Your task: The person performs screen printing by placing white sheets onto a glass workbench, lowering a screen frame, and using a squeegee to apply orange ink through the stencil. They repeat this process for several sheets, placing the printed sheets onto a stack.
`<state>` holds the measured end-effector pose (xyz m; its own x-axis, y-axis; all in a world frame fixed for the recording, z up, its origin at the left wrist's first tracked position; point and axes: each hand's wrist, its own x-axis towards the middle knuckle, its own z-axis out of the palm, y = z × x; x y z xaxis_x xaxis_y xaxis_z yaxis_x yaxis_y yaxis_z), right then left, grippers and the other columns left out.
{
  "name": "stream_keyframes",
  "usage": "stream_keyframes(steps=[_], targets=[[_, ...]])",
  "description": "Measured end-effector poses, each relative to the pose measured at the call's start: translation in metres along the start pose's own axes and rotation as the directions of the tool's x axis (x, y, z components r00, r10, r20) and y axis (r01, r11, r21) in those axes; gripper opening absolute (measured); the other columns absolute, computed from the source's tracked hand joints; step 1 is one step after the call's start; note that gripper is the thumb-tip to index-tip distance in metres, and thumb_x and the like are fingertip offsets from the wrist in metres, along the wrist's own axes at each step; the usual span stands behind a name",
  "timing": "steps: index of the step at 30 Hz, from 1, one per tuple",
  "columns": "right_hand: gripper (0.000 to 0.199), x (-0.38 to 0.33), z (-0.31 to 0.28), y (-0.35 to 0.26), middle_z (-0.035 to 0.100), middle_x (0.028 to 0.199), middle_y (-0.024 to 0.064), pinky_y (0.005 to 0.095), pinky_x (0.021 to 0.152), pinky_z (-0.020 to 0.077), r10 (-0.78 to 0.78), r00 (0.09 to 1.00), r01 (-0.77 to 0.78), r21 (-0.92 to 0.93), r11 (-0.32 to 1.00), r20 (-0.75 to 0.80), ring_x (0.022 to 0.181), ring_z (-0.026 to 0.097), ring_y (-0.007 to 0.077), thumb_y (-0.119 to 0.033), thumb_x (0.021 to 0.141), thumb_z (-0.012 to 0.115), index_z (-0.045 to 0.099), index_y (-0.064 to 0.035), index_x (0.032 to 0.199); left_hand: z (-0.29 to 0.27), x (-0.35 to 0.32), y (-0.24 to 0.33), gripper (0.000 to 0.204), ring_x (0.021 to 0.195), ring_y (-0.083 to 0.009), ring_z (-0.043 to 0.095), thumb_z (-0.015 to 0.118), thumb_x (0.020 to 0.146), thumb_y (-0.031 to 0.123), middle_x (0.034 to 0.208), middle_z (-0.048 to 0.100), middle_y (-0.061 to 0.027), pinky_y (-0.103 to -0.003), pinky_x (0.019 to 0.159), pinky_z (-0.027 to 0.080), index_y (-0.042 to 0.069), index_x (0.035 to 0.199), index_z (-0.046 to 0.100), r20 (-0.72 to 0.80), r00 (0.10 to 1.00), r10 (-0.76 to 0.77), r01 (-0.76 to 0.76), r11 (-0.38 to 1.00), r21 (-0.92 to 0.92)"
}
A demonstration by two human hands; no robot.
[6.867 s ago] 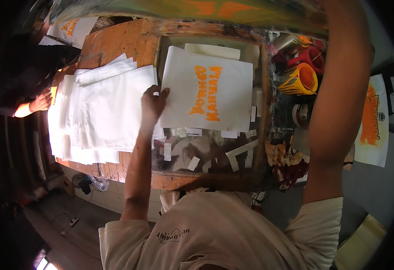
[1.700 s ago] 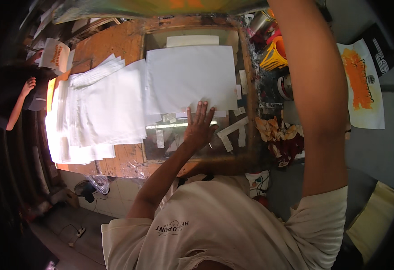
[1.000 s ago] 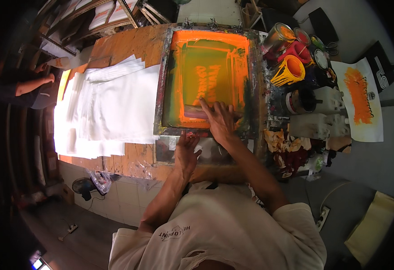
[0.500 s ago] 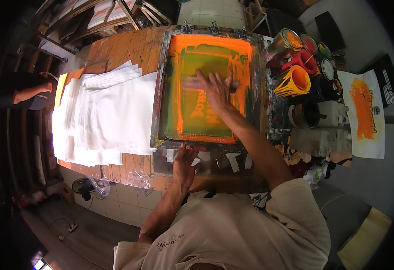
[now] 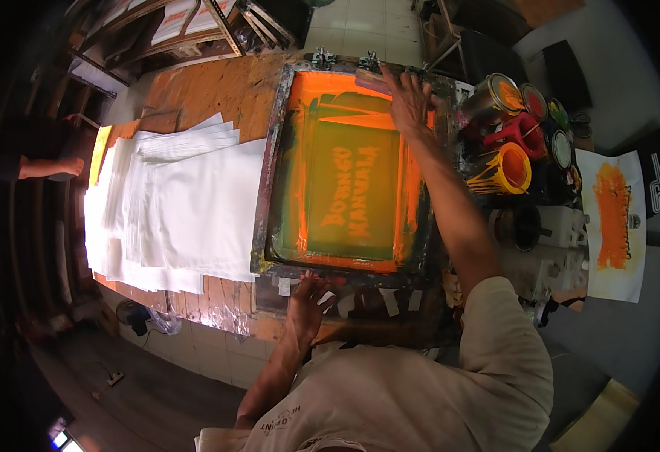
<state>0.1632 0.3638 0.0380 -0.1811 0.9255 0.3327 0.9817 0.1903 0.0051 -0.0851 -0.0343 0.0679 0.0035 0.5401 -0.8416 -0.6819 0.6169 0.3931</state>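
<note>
A screen frame [image 5: 345,169] is laid flat on a wooden table [image 5: 209,87], and its mesh is covered with orange ink. The right hand [image 5: 409,102] is stretched to the far end of the frame, where a squeegee [image 5: 375,80] is gripped; the fingers are curled over it, so the hand is closed on the squeegee. The left hand [image 5: 307,301] is pressed flat on the near edge of the frame, with the fingers spread open and nothing held. The two hands are kept well apart, one at each end of the frame. Bits of white tape [image 5: 390,301] are stuck on the table just beside the left hand. A pile of white sheets [image 5: 179,211] is spread out to the left of the frame, touching its side. To the right of the frame, ink cans [image 5: 507,90] and an orange-stained cup [image 5: 507,169] are crowded together. Farther right, a white sheet with an orange print [image 5: 616,215] is laid on its own. At the far left edge, another person's hand [image 5: 66,166] is seen, well apart from the frame. It cannot be told what that hand is touching.
</note>
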Motion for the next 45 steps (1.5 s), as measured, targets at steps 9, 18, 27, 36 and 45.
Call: stream_keyframes(steps=[9, 18, 27, 36, 45], targets=[[0.073, -0.080, -0.050, -0.073, 0.060, 0.102, 0.0087, 0.0464, 0.087, 0.0362, -0.230, 0.973, 0.227, 0.227, 0.947, -0.013, 0.106, 0.057, 0.0280, 0.004, 0.083, 0.064, 0.049, -0.0243, 0.149, 0.001, 0.001, 0.007, 0.027, 0.094, -0.0212, 0.064, 0.066, 0.100, 0.038, 0.091, 0.062, -0.0047, -0.045, 0.099, 0.049, 0.012, 0.099, 0.062, 0.122, 0.984, 0.129, -0.137, 0.989, 0.058], [0.067, -0.244, -0.220, -0.138, 0.052, 0.097, 0.0088, 0.0480, 0.085, 0.0350, -0.213, 0.973, 0.191, 0.213, 0.958, 0.090, 0.095, 0.053, 0.0264, -0.010, 0.085, 0.066, 0.049, -0.0189, 0.149, 0.030, -0.037, 0.037, 0.032, 0.100, -0.0214, 0.065, 0.071, 0.097, 0.028, 0.101, 0.066, -0.0098, -0.043, 0.102, 0.050, 0.000, 0.110, 0.062, 0.276, 0.936, 0.219, -0.235, 0.972, 0.027], [0.054, -0.141, -0.306, -0.117, 0.061, 0.085, 0.0093, 0.0441, 0.080, 0.0398, -0.189, 0.939, 0.256, 0.215, 0.943, -0.287, 0.083, 0.058, 0.0292, -0.048, 0.092, 0.069, 0.065, -0.0107, 0.130, 0.087, -0.049, 0.120, 0.026, 0.105, -0.0303, 0.070, 0.067, 0.094, 0.019, 0.107, 0.072, -0.0227, -0.045, 0.100, 0.052, -0.006, 0.102, 0.067, 0.659, 0.591, 0.465, -0.464, 0.865, -0.194], [0.029, -0.027, -0.401, -0.098, 0.058, 0.058, 0.0037, 0.0351, 0.061, 0.0510, -0.179, 0.981, 0.133, 0.401, 0.907, 0.080, 0.053, 0.055, 0.0120, -0.025, 0.102, 0.056, 0.061, -0.0079, 0.079, 0.051, 0.137, 0.131, 0.034, 0.100, -0.0330, 0.066, 0.071, 0.092, 0.039, 0.109, 0.066, -0.0162, -0.050, 0.092, 0.048, 0.005, 0.096, 0.068, 0.343, 0.358, 0.869, -0.039, -0.353, 0.935], [0.042, 0.045, -0.410, -0.110, 0.067, 0.067, 0.0079, 0.0363, 0.069, 0.0508, 0.007, 0.990, -0.044, 0.259, 0.965, 0.142, 0.066, 0.064, 0.0129, -0.038, 0.105, 0.048, 0.072, -0.0033, 0.102, -0.017, 0.149, 0.244, 0.027, 0.080, -0.0333, 0.073, 0.075, 0.091, 0.029, 0.089, 0.075, -0.0181, -0.041, 0.074, 0.056, 0.002, 0.091, 0.072, 0.288, 0.457, 0.841, -0.444, -0.065, 0.894]])
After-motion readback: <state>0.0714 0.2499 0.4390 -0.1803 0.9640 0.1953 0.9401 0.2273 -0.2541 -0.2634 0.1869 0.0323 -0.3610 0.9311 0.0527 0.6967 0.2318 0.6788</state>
